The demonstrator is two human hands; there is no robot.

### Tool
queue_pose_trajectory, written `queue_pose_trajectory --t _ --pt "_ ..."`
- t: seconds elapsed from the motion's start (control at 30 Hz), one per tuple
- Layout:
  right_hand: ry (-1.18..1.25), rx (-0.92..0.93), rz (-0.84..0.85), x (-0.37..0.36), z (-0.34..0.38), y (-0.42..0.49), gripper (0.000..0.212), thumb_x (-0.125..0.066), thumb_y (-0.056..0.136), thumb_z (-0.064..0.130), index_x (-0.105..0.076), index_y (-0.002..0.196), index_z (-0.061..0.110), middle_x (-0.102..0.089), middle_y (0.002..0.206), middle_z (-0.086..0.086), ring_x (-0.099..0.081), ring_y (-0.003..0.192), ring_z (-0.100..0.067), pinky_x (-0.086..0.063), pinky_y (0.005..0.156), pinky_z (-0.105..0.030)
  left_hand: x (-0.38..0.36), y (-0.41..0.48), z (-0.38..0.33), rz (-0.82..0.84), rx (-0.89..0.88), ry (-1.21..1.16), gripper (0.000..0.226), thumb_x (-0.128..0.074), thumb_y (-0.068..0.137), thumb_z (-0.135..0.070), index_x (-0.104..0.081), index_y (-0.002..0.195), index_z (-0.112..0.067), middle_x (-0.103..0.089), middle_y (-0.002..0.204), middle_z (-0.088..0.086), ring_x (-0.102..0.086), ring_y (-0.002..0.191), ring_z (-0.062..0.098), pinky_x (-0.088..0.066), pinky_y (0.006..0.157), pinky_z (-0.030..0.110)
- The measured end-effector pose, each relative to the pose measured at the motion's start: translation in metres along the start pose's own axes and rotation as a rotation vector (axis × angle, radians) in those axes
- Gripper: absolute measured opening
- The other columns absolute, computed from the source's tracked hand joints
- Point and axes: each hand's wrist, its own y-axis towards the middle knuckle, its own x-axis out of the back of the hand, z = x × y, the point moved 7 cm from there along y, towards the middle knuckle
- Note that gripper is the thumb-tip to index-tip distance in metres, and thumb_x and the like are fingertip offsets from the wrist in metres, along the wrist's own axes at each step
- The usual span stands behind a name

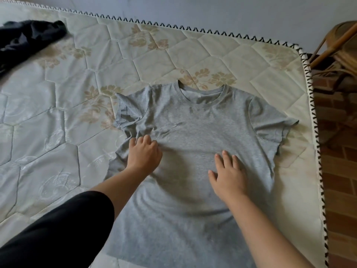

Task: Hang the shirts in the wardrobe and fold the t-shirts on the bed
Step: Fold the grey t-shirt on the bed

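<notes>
Grey tee (pixel 193 132) lies spread face-up on the bed (pixel 58 113), collar away from the person, both hands on its chest.

The left hand (pixel 144 155) curls its fingers into the cloth just below the sleeve on that side, where creases gather toward the knuckles. The right hand (pixel 229 176) lies flat, fingers straight and slightly spread, pressing mid-chest. The tee looks light, soft and limp, and is likely to drag and wrinkle on the quilted cover rather than slide. It is best pinched at a shoulder seam and the hem, with a flat palm as anchor. Its right sleeve lies near the bed's right edge, with the floor (pixel 338 171) and a chair (pixel 343 45) beyond, so folding inward from that side seems safest. Leftward the mattress is broad, with a black garment (pixel 25 37) well apart.
</notes>
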Motion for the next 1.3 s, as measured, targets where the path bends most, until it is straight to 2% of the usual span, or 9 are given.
queue_pose_trajectory --t 0.13,0.23,0.33,0.4,0.5,0.77,0.97,1.1,1.3 --pt "-0.065 0.009 -0.013 0.013 0.009 0.015 0.052 -0.041 0.094 0.046 -0.043 0.133 0.012 -0.039 0.137 -0.013 -0.04 0.121 -0.032 -0.037 0.102 -0.04 -0.02 0.021 0.002 0.045 -0.108 -0.099 0.056 -0.03 0.086 -0.034 -0.059 0.122 -0.003 -0.054 0.132 0.017 -0.051 0.124 0.034 -0.034 0.105 0.049" --pt "-0.022 0.004 -0.068 0.011 0.022 0.029 0.05 -0.081 0.065 0.037 -0.065 0.097 0.003 -0.058 0.106 -0.023 -0.058 0.097 -0.042 -0.052 0.082 -0.052 -0.041 0.018 0.014 0.107 -0.069 -0.189 0.073 -0.01 0.083 -0.049 -0.013 0.15 -0.02 -0.003 0.156 -0.006 0.001 0.144 0.011 0.006 0.115 0.034" --pt "0.035 0.066 -0.026 0.007 0.051 0.046 0.069 -0.06 0.087 0.04 -0.037 0.142 0.004 -0.021 0.152 -0.025 -0.021 0.139 -0.045 -0.023 0.109 -0.058 -0.047 0.019 0.018 0.108 -0.047 -0.189 0.073 -0.005 0.081 -0.052 0.001 0.149 -0.025 0.009 0.154 -0.011 0.012 0.142 0.007 0.012 0.115 0.031" --pt "0.044 0.117 -0.004 0.004 0.074 0.062 0.063 -0.032 0.098 0.043 -0.012 0.151 0.016 0.003 0.158 -0.014 0.002 0.144 -0.041 -0.008 0.113 -0.056 -0.048 0.019 0.018 0.106 -0.041 -0.205 0.07 -0.009 0.082 -0.05 0.002 0.147 -0.025 0.005 0.155 -0.01 0.01 0.143 0.008 0.01 0.116 0.032" --pt "0.009 0.196 -0.08 -0.001 0.106 0.083 0.06 -0.033 0.085 0.045 -0.056 0.131 0.014 -0.046 0.142 -0.015 -0.044 0.125 -0.048 -0.038 0.089 -0.067 -0.048 0.02 0.018 0.076 -0.034 -0.245 0.067 -0.015 0.084 -0.047 -0.002 0.146 -0.026 0.0 0.156 -0.009 0.005 0.144 0.009 0.007 0.116 0.032" --pt "0.143 0.362 -0.272 0.022 0.156 0.135 0.055 -0.033 0.086 0.035 -0.061 0.122 0.003 -0.056 0.131 -0.019 -0.05 0.122 -0.042 -0.035 0.093 -0.066 -0.049 0.02 0.015 -0.054 -0.05 -0.265 0.065 -0.04 0.081 -0.037 -0.039 0.143 -0.015 -0.035 0.15 0.002 -0.028 0.14 0.018 -0.018 0.113 0.041" --pt "0.439 0.503 -0.433 0.074 0.245 0.156 0.024 -0.051 0.081 0.022 -0.061 0.087 0.001 -0.059 0.085 -0.017 -0.058 0.074 -0.031 -0.05 0.063 -0.035 -0.046 0.021 0.013 -0.087 -0.114 -0.272 0.06 -0.039 0.082 -0.04 -0.045 0.136 -0.014 -0.055 0.134 0.008 -0.044 0.128 0.026 -0.023 0.108 0.044" --pt "0.307 0.524 -0.234 0.073 0.29 0.175 0.038 -0.05 0.092 0.023 -0.049 0.125 0.005 -0.044 0.123 -0.022 -0.045 0.109 -0.034 -0.044 0.085 -0.04 -0.04 0.021 0.014 -0.155 -0.14 -0.261 0.076 -0.037 0.085 -0.045 -0.011 0.151 -0.017 -0.036 0.149 0.011 -0.032 0.136 0.022 -0.022 0.109 0.04" --pt "0.2 0.521 0.057 0.058 0.309 0.194 0.043 -0.035 0.099 0.018 -0.038 0.142 0.019 -0.011 0.158 -0.007 0.0 0.145 -0.03 -0.005 0.114 -0.055 -0.038 0.022 0.013 -0.2 -0.124 -0.164 0.065 -0.039 0.079 -0.048 -0.035 0.136 -0.016 -0.054 0.135 0.002 -0.037 0.128 0.021 -0.031 0.098 0.038"
